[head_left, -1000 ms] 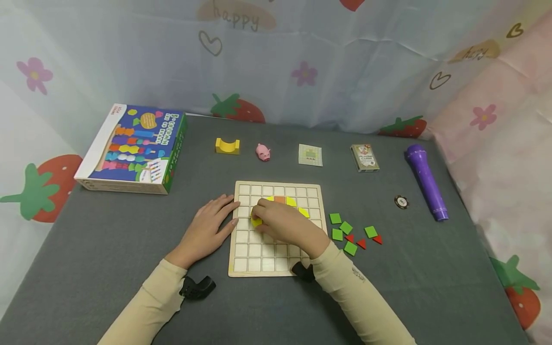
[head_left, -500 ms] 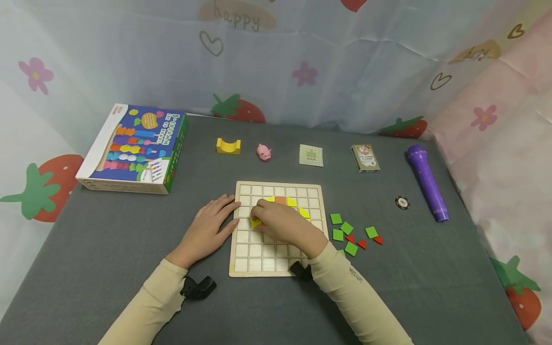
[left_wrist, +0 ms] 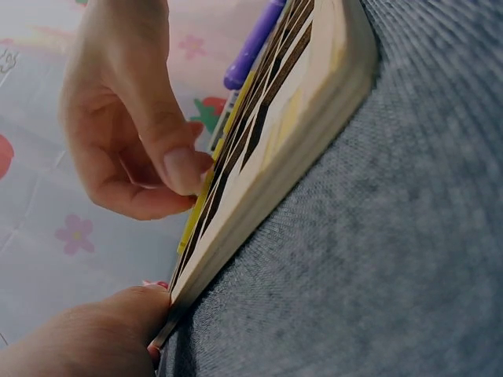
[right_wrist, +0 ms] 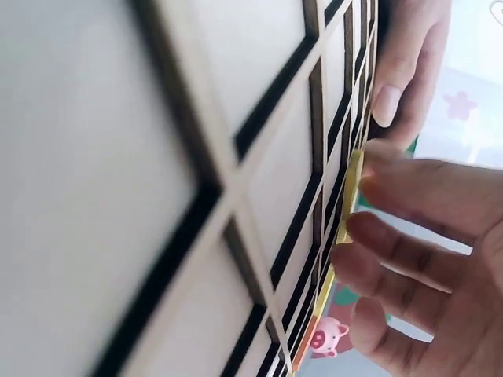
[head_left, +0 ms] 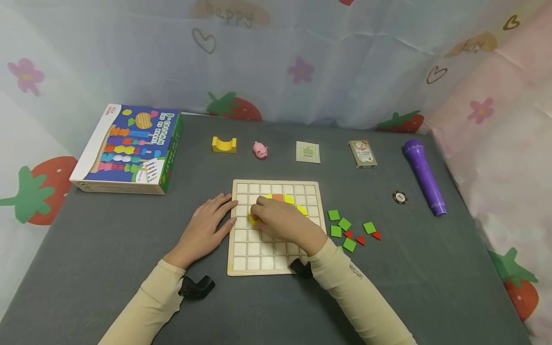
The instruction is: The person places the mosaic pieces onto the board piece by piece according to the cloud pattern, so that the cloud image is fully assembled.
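Note:
A wooden grid board lies on the grey cloth. My left hand rests beside it, fingers straight, with fingertips at the board's left edge. Over the upper left cells, my right hand bends its fingers and pinches a yellow tile at the grid; the hand partly covers that tile from above. The left wrist view shows the right thumb and index finger low at the yellow strip on the board. An orange square tile and a yellow tile sit in cells farther along.
Right of the board lie several green square tiles and red triangles. Behind stand a yellow arch block, a pink pig, a pattern card and a card box. A purple microphone, round chip and game box flank them.
The head view has shifted slightly. Both hands stay at the same places on the board, the right one still over the yellow tile.

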The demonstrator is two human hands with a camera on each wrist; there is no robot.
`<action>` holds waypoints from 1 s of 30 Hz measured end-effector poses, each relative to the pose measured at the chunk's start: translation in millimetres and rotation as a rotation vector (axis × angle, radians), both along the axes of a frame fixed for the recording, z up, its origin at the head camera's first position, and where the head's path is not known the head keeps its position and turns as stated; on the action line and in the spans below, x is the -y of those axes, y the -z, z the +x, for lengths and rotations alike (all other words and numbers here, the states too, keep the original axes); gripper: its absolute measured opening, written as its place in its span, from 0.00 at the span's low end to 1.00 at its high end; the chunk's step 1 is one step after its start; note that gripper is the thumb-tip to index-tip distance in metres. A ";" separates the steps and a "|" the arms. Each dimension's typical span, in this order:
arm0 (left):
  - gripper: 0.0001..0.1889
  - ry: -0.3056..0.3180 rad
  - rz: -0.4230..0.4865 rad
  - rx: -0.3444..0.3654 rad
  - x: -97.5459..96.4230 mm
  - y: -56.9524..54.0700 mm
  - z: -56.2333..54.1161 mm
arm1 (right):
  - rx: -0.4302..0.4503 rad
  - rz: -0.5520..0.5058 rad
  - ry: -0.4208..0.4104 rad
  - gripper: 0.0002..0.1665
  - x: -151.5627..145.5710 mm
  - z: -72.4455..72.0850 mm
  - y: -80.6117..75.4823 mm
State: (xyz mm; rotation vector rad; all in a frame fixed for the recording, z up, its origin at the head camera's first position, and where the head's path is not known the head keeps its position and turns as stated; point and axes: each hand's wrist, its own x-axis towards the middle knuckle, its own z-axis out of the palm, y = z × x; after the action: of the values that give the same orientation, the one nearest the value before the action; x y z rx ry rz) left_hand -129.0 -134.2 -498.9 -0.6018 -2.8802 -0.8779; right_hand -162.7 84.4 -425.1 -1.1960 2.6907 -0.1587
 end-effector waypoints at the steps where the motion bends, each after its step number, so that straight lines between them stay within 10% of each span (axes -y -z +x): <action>1: 0.25 -0.004 0.000 -0.001 0.6 0.0 0.1 | 0.010 -0.010 -0.001 0.09 -1.0 -0.5 -1.2; 13: 0.26 0.000 -0.013 -0.005 0.7 0.4 -0.1 | 0.120 -0.176 0.241 0.05 -82.2 -4.6 -28.5; 21: 0.26 -0.005 -0.004 0.015 -0.3 1.8 0.9 | 0.180 -0.157 0.425 0.12 -145.8 -6.5 -16.5; 30: 0.25 -0.003 0.001 0.007 0.0 1.5 -0.7 | 0.182 -0.091 0.425 0.17 -168.3 -2.3 -0.4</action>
State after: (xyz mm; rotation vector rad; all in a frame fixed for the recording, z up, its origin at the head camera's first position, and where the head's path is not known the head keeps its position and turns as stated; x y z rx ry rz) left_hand -129.7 -134.2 -500.4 -0.5951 -2.8857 -0.8827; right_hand -165.0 252.7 -424.7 -0.5789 2.7558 -0.4314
